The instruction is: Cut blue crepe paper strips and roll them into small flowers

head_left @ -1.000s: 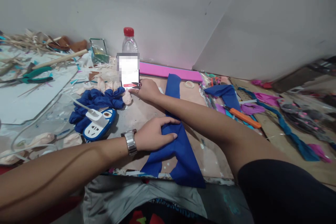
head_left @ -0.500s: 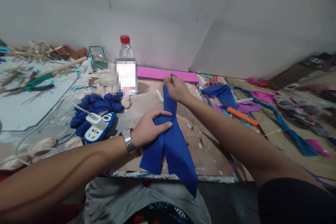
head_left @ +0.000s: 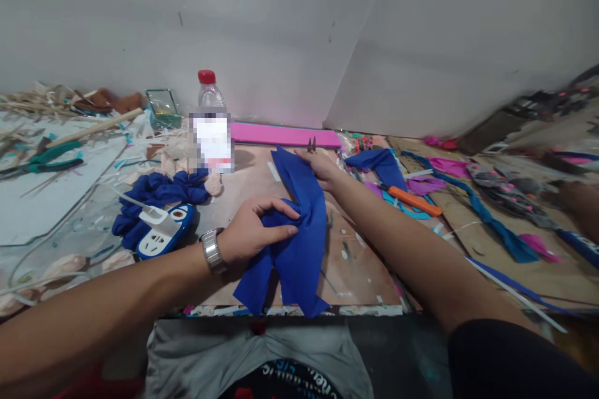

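A long blue cloth strip lies on the worktable, and its near end hangs over the front edge. My left hand, with a metal watch on the wrist, is closed on the bunched middle of the cloth. My right hand rests on the far end of the cloth. It is closed around small scissors, whose dark tips stick up above the fingers.
A phone leans on a red-capped bottle beside a pink foam strip. Crumpled blue cloth, a blue power strip and green pliers lie left. An orange cutter and fabric scraps lie right. Another person's arm shows at the far right.
My right hand left the phone with the small scissors and moved right onto the far end of the cloth. My left hand bunched the cloth's middle, and the cloth shifted left.
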{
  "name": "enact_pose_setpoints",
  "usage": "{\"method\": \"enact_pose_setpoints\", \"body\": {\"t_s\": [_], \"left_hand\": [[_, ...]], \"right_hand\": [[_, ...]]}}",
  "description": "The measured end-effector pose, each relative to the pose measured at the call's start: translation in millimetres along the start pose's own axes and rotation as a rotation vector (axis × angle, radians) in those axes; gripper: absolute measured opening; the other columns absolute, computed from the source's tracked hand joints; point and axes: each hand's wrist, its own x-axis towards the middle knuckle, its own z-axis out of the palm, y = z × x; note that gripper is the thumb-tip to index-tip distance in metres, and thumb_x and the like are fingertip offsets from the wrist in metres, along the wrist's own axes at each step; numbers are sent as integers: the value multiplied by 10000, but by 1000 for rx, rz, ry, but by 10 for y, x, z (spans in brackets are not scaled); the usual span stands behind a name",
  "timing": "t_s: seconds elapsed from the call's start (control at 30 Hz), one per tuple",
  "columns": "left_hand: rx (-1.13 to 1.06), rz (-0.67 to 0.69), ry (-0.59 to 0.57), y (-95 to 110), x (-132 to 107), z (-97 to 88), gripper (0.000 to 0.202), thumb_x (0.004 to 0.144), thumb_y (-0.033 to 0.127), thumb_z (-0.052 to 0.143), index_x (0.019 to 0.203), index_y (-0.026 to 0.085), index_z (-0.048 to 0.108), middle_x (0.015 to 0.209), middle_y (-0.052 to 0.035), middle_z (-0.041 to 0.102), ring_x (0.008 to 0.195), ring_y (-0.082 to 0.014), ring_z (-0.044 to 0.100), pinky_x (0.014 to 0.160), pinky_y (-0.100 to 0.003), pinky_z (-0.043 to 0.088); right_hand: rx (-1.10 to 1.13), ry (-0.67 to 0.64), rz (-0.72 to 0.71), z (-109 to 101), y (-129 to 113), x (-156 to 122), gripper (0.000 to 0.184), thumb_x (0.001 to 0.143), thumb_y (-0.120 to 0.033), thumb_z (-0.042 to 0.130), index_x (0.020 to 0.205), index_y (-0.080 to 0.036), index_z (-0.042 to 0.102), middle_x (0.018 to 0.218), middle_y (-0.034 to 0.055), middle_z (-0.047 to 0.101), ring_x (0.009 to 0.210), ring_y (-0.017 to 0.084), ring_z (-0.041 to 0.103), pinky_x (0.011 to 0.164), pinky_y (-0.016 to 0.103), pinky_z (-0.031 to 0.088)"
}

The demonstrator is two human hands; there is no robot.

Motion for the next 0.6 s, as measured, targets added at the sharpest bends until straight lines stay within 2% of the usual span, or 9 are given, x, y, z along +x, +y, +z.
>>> {"method": "enact_pose_setpoints", "body": {"t_s": [0.1, 0.17, 0.27, 0.33, 0.4, 0.47, 0.6], "left_hand": [[90, 43, 78, 12, 6, -4, 190, 775, 254, 815, 945, 181, 770, 1031, -66, 792, 988, -219, 718, 954, -376, 551], [158, 65, 144, 10, 19, -18, 203, 802, 257, 786, 990, 183, 769, 1038, -66, 790, 980, -220, 717, 958, -385, 549], [233, 100, 217, -5, 42, -46, 262, 825, 267, 762, 1072, 180, 755, 1103, -74, 775, 1032, -230, 704, 1008, -406, 531], [249, 108, 243, -30, 61, -63, 327, 830, 262, 754, 1144, 176, 727, 1176, -82, 751, 1115, -239, 681, 1072, -422, 498], [238, 76, 240, -69, 86, -77, 403, 829, 254, 752, 1220, 176, 689, 1244, -93, 722, 1174, -248, 659, 1104, -436, 479], [207, 16, 218, -116, 112, -87, 465, 831, 248, 744, 1282, 181, 651, 1308, -104, 692, 1197, -253, 651, 1100, -447, 485], [200, -73, 196, -202, 153, -101, 530, 838, 217, 712, 1357, 214, 604, 1430, -106, 621, 1287, -248, 604, 1139, -459, 449]], "right_hand": [[111, 41, -63, -6, -140, 123, 271, 858, -297, 765, 1072, -168, 660, 757, 17, 719, 690, 158, 689, 716, 307, 600], [160, 87, -135, -53, -278, 234, 275, 843, -223, 762, 1096, -186, 660, 814, -9, 719, 710, 116, 677, 746, 253, 583], [226, 151, -321, -150, -489, 424, 258, 831, -162, 748, 1080, -181, 682, 832, -8, 701, 705, 109, 656, 702, 229, 562], [187, 168, -353, -210, -574, 554, 255, 836, -172, 741, 1086, -179, 692, 813, -4, 683, 686, 125, 648, 649, 239, 554], [123, 177, -333, -254, -581, 678, 269, 844, -142, 716, 1109, -187, 694, 806, -11, 673, 677, 122, 643, 641, 241, 553], [33, 141, -217, -280, -516, 783, 290, 830, -74, 686, 1094, -191, 697, 781, -16, 672, 640, 110, 628, 643, 248, 554], [-74, 90, -59, -298, -305, 915, 250, 732, -18, 742, 952, -132, 715, 629, -3, 628, 526, 122, 559, 566, 289, 527]]}}
